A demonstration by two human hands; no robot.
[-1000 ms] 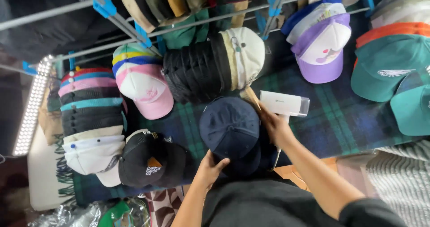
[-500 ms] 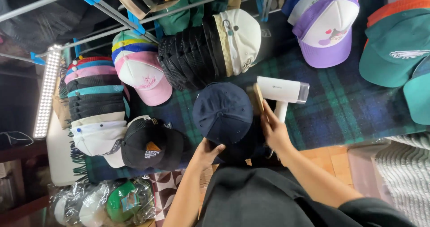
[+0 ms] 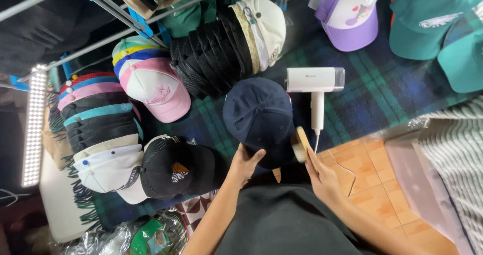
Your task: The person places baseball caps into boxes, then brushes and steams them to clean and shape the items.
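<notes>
Your left hand (image 3: 245, 163) grips the near edge of the navy cap (image 3: 259, 119), fingers curled over its soft cotton brim. The cap lies crown up on the worktop (image 3: 382, 104), which is covered in a dark green and blue plaid cloth, close to its near edge. Your right hand (image 3: 322, 177) is closed around a wooden brush (image 3: 301, 144), a pale oblong block pressed against the right side of the cap.

Just beside the cap, to its right, lies a white handheld steamer (image 3: 314, 84): smooth plastic, a boxy head with a straight handle and a thin cord running toward you. Behind the cap leans a nested row of black mesh-backed caps (image 3: 211, 59) ending in a cream one. To the left sits a stack capped by a pink and white foam-front cap (image 3: 156, 89), and further left a long stack of caps (image 3: 98, 129) in striped colours. A black cap with an orange patch (image 3: 173, 172) lies just left of your left hand. A purple and white cap (image 3: 349, 13) and teal caps (image 3: 437, 23) rest at the far right. A strip light (image 3: 32, 124) glows at the left edge.
</notes>
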